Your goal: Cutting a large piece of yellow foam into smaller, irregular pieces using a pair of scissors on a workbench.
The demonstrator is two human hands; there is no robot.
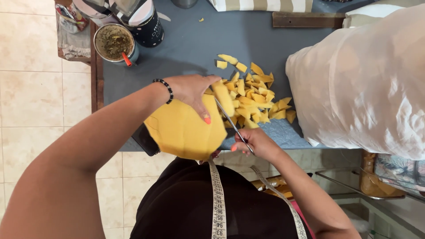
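Yellow foam sheet (pixel 183 130) is being gripped by the left hand (pixel 192 90); beside the foam, the right hand (pixel 256 142) is grasping scissors (pixel 232 121), with cut pieces (pixel 252 95) lying beyond it.

Grey table (pixel 190 44) — yellow scraps (pixel 254 99), cup (pixel 114 43)

The left hand (pixel 192 90) held a flat yellow foam sheet (pixel 183 130) over the near edge of the grey-topped table (pixel 195 42), with the right hand (pixel 254 142) just right of it working metal scissors (pixel 232 124) into the sheet's right side. A pile of yellow foam offcuts (pixel 254 99) sat right behind the scissors. The big white plastic bag (pixel 363 84) lay right of the pile, and a round cup with a straw (pixel 115 43) stood at the far left corner.
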